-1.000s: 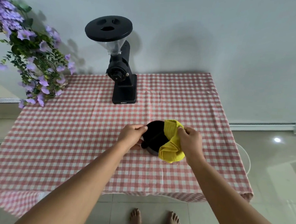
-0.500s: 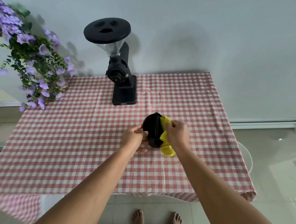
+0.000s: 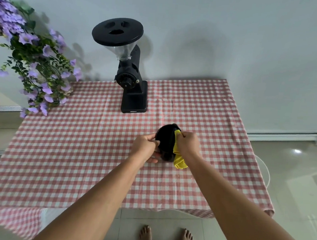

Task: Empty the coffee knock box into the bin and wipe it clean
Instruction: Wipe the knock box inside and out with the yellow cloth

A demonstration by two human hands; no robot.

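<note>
Black knock box under wipe, tilted on the tabletop toward its near right part.

Left hand point(image 3: 146, 147) grips the knock box point(image 3: 165, 139) by its left rim, fingers curled tight on the wall, and holds it tipped so the opening faces up and away. Right hand point(image 3: 187, 143) is closed on the yellow cloth point(image 3: 178, 157), pressing it against the right side of the box; a tail of cloth hangs below the wrist. Compared with a second ago, the cloth has gone from bunched over the opening to tucked down the right wall, and the box has tipped further. Judgement: emptying looks done, wiping is well under way; the interior reads dark, residue cannot be told. Coffee grinder point(image 3: 132, 76) stands at the far edge, well apart.
</note>
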